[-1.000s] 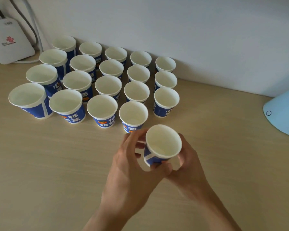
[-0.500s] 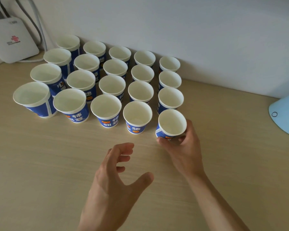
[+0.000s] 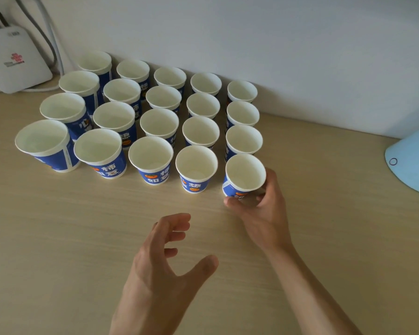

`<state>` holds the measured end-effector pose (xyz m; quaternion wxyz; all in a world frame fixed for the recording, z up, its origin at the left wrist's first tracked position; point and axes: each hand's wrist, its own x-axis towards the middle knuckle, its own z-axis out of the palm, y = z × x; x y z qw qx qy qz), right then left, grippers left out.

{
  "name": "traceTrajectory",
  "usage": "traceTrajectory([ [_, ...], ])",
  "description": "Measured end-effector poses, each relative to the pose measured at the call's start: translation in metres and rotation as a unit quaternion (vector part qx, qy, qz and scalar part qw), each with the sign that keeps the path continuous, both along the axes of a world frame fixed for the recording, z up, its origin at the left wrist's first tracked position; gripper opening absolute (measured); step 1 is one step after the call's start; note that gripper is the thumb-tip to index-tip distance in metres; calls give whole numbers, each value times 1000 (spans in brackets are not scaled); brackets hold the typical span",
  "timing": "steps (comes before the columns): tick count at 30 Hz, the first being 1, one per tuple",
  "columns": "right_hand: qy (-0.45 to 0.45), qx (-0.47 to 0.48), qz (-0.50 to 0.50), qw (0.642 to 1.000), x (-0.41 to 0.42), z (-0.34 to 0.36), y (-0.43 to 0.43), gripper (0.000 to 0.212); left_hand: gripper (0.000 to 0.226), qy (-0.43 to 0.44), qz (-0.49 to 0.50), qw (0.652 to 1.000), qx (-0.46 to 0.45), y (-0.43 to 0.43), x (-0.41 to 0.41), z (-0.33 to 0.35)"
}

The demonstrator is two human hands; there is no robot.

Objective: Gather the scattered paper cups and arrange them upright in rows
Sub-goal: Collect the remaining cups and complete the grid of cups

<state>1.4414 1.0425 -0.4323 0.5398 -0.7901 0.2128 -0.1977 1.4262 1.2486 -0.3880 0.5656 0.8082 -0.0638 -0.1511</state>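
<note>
**Head view.** The right hand [image 3: 264,209], centre right of the frame, grips a blue-and-white paper cup [image 3: 243,175] low on its wall, with the thumb on the near side and the fingers curled round the right side. The cup stands mouth up, its long axis close to vertical, just above the hand in the frame, at the right end of the front row. Whether its base lies flat on the wooden table [image 3: 58,238] cannot be told. The left hand [image 3: 169,257], lower centre, is empty with fingers loosely spread, and is the farther hand from the cup. The other cups [image 3: 150,153] stand upright in rows toward the wall [image 3: 300,56]. The neighbours just left of and behind the held cup are what a withdrawing hand could knock. A white router [image 3: 12,59] lies at upper left and a pale blue object [image 3: 414,163] at the right edge, both well apart. No loose cup is in view, so the arrangement appears nearly complete.
</note>
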Motion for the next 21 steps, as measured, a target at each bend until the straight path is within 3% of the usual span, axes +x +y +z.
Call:
traceTrajectory([
  [6, 55, 22, -43, 997, -50, 33, 0, 76, 72, 13, -13, 1000, 15, 8, -18, 30],
  [11, 68, 50, -92, 992, -117, 109, -9, 68, 52, 14, -36, 999, 25, 13, -25, 94],
  [14, 97, 101, -94, 986, -151, 141, -4, 58, 61, 21, -60, 998, 11, 1, -39, 132],
  [21, 94, 165, -139, 972, -250, 227, -13, 45, 46, 2, -143, 990, -12, -55, -129, 227],
])
